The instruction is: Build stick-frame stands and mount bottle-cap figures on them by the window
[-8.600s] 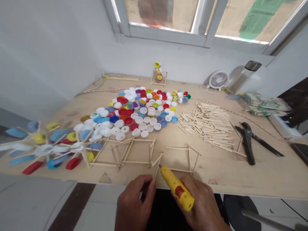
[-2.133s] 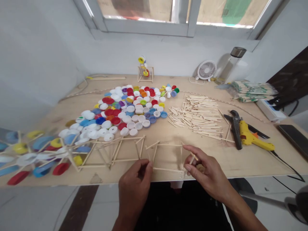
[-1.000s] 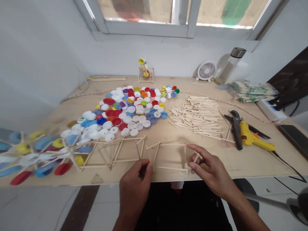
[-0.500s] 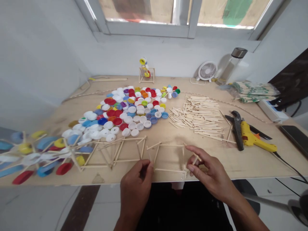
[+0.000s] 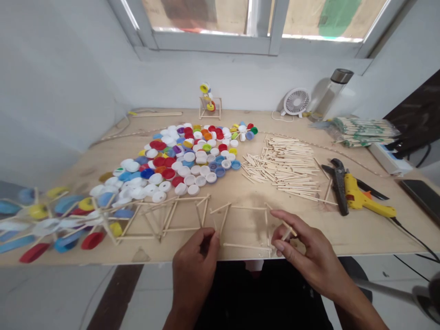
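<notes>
A small open frame of thin wooden sticks [image 5: 245,246] is held low over the front of the table, between my two hands. My left hand [image 5: 196,263] is closed in a pinch at the frame's left end; its fingertips hide the exact grip. At the right end, my right hand [image 5: 307,245] pinches the frame between thumb and fingers, with short sticks jutting out beside the index finger. More stick frames [image 5: 182,228] lie left of my left hand, near a wheel-like piece of sticks and coloured bottle caps [image 5: 48,226].
Many loose bottle caps [image 5: 168,174] cover the table's middle left. A pile of short sticks [image 5: 292,160] lies right of them. Farther right are a cutter [image 5: 338,185], a yellow glue gun [image 5: 366,197] with its cord, and a phone [image 5: 421,199]. A small fan [image 5: 296,101] stands behind.
My right hand has shifted slightly to the right, and the frame's right end has moved with it. My left hand has stayed almost still.
</notes>
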The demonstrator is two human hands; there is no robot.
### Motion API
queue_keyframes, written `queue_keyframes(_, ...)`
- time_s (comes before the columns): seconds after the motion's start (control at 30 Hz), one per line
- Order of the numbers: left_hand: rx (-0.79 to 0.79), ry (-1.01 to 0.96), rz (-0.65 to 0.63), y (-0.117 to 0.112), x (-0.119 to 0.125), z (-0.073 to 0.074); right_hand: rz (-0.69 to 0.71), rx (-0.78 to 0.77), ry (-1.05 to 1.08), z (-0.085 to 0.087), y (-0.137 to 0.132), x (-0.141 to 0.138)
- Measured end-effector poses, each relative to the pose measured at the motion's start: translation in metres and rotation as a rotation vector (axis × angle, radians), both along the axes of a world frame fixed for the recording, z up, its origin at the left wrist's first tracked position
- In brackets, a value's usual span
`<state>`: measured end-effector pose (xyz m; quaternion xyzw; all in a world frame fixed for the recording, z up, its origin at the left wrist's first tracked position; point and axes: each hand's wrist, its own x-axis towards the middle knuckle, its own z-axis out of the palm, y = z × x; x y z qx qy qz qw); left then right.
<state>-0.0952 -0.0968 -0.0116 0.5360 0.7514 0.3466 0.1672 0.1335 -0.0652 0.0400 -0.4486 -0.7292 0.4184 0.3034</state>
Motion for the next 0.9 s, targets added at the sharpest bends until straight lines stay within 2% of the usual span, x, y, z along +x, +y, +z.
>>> queue_keyframes(0.2,0.007,0.001,0.009,-0.001,0.000,-0.003,-0.003,0.001,0.007,0.002,-0.001,-0.003)
queue_keyframes(0.6,0.028,0.002,-0.007,-0.001,-0.001,-0.002,-0.058,-0.204,0.144,-0.027,0.012,-0.009)
queue_keyframes(0.9,0.022,0.001,-0.005,0.000,-0.001,-0.004,-0.059,-0.250,0.162,-0.036,0.014,-0.011)
